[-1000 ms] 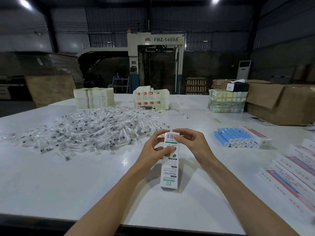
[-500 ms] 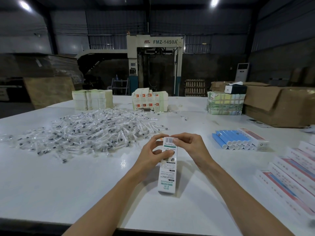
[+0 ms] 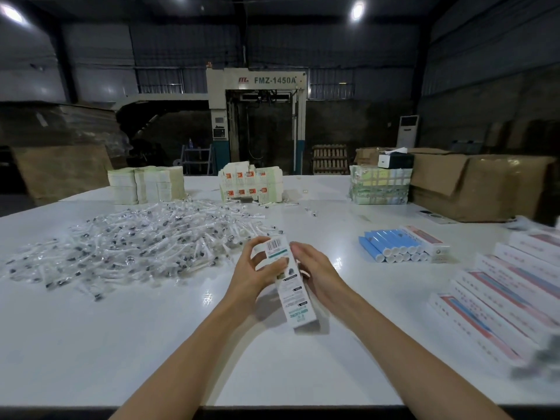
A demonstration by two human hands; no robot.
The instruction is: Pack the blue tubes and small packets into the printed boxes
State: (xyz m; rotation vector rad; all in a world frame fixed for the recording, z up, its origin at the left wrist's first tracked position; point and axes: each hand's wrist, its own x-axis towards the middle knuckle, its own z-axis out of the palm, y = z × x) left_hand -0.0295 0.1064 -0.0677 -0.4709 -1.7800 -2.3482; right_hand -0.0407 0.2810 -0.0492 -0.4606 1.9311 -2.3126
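Note:
A long white printed box (image 3: 292,291) with green text and a barcode on its top flap stands tilted on the white table (image 3: 151,344). My left hand (image 3: 257,269) grips its upper part, thumb across the front. My right hand (image 3: 315,271) lies against the box's right side with fingers nearly straight. A row of blue tubes (image 3: 391,245) lies to the right beside a printed box (image 3: 424,239). A wide heap of small clear packets (image 3: 130,244) covers the table to the left.
Closed printed boxes (image 3: 500,298) lie in rows along the right edge. Stacks of flat cartons (image 3: 251,184), paper stacks (image 3: 145,184) and a wrapped bundle (image 3: 378,184) stand at the back. A large cardboard box (image 3: 472,186) sits back right.
The box has tilted, its lower end swinging right. My right hand has slid from the top flap down along the box's right side, fingers straightening.

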